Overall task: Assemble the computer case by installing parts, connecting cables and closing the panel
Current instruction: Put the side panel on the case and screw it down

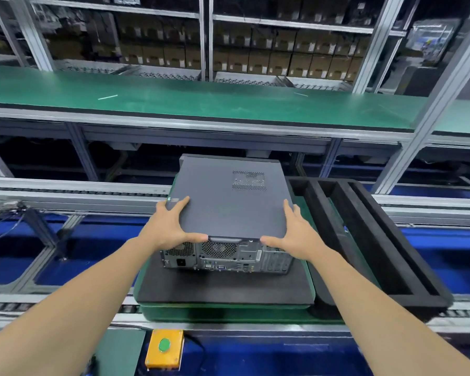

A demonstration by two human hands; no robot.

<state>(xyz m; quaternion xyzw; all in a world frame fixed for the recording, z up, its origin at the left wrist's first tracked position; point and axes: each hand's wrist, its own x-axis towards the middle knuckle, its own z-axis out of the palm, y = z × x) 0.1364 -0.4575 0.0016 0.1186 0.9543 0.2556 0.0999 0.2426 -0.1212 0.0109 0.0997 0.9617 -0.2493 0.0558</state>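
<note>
A dark grey computer case lies flat on a black foam pad in the middle of the view, its rear ports and fans facing me. The side panel with a vent grille covers its top. My left hand holds the panel's near left corner, fingers laid along the left edge and thumb along the rear edge. My right hand holds the near right corner the same way, thumb on the rear edge.
The pad sits on a green pallet on a roller conveyor. A black foam tray with long slots lies to the right. A yellow box with a green button is near me. A green shelf runs behind.
</note>
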